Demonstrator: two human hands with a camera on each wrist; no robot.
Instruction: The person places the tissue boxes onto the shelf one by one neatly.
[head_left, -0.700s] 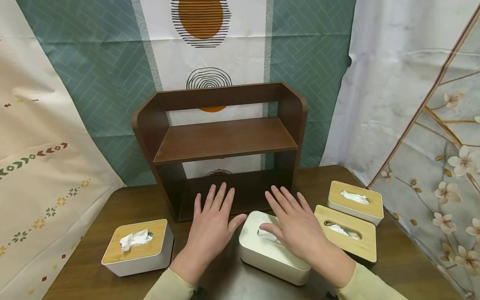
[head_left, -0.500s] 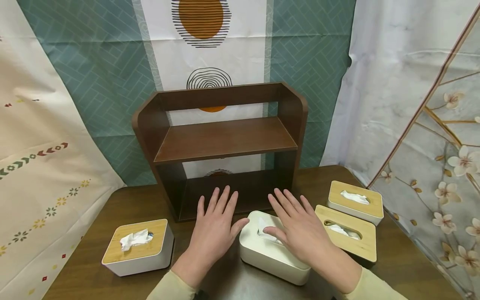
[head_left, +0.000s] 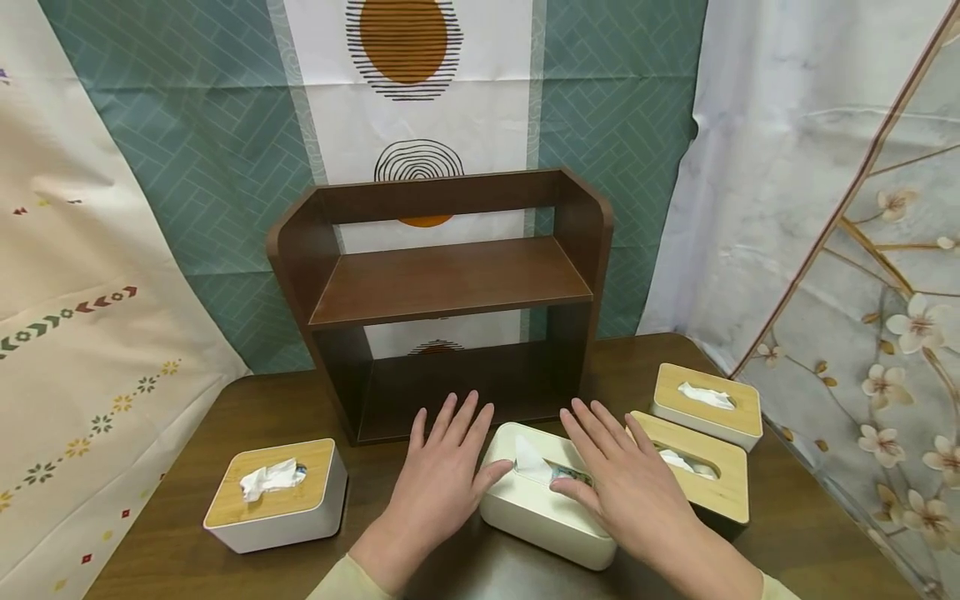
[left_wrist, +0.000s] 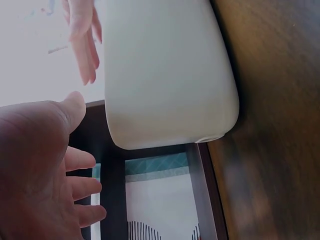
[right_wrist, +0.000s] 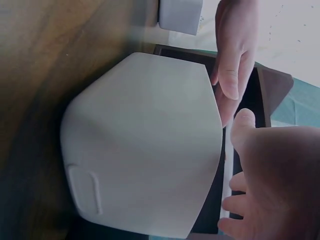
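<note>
A white tissue box (head_left: pixel 540 508) stands on the table before the shelf, a tissue poking out of its slot. My left hand (head_left: pixel 438 479) is raised near the box's left end, fingers straight and thumb out to the side. Over its right part is my right hand (head_left: pixel 630 483), also with straight fingers, hiding some of the lid. Both wrist views show the hands level with the top of the white box (left_wrist: pixel 170 75), with nothing held in the left hand (left_wrist: pixel 40 165) or the right hand (right_wrist: pixel 280 180).
Behind the hands stands a brown two-tier shelf (head_left: pixel 450 275). A wood-lidded tissue box (head_left: pixel 277 496) sits at the left of the table (head_left: pixel 180 450). Two more at the right are a black one with a wooden lid (head_left: pixel 693 467) and a white one with a wooden lid (head_left: pixel 708 400).
Both hands have moved right and a little back toward the viewer, with fingers still straight. More of the white box's slot shows now. The tissue boxes and shelf have stayed in place.
</note>
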